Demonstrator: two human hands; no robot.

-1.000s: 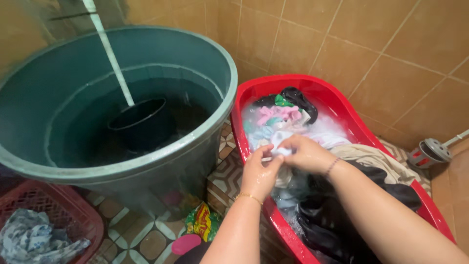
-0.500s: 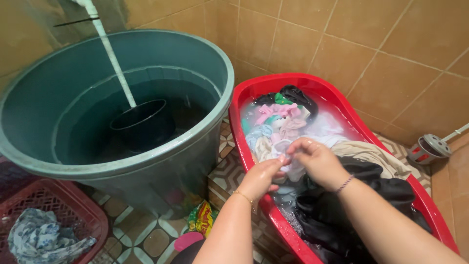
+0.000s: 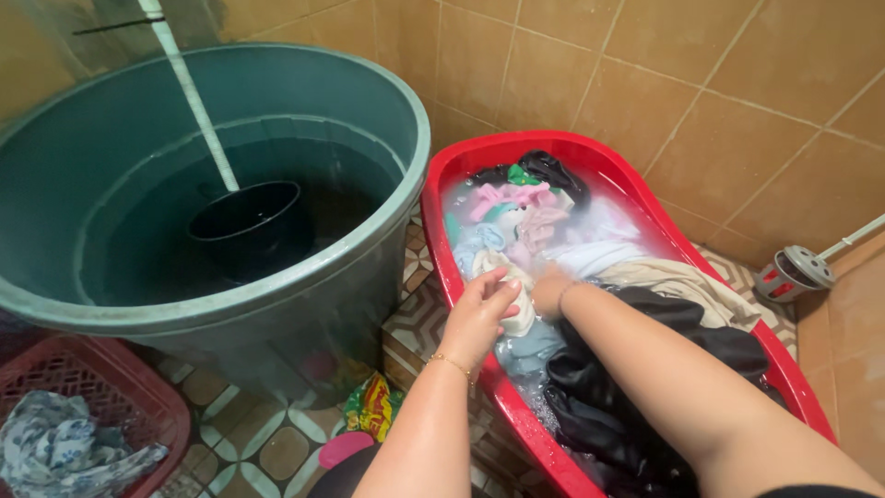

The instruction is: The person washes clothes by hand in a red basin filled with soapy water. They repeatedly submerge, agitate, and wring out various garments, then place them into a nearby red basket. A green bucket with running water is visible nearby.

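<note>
Two hands are down in the red tub (image 3: 479, 157), and it's tight in there. The left hand (image 3: 479, 314) sits right at the tub's near rim, fingers curled shut on a pale cream cloth (image 3: 518, 300), while the right hand (image 3: 550, 290) is pressed into the same cloth just beside it; its fingers are buried in fabric, so I can't tell whether they grip or lie flat. Soapy water and heaped laundry fill the tub edge to edge: pink and green pieces (image 3: 516, 198) at the far end, a beige garment (image 3: 682, 281) draped toward the right rim, black clothing (image 3: 627, 406) piled at the near end (partly hidden under the right forearm).

Room to move is slim: the green barrel (image 3: 55, 314) nearly touches the tub's left rim, with only a strip of patterned floor tile (image 3: 410, 318) between them, and the tiled wall (image 3: 719, 111) hems in the far side.

Water pours in a thin stream into a dark dipper (image 3: 249, 226) floating in the barrel. Bottom left, a red basket (image 3: 138, 392) is cut off by the frame, a blue-and-white cloth (image 3: 55, 452) inside. On the floor lies a crumpled packet (image 3: 376, 408) in green, yellow and red, its print unreadable.
</note>
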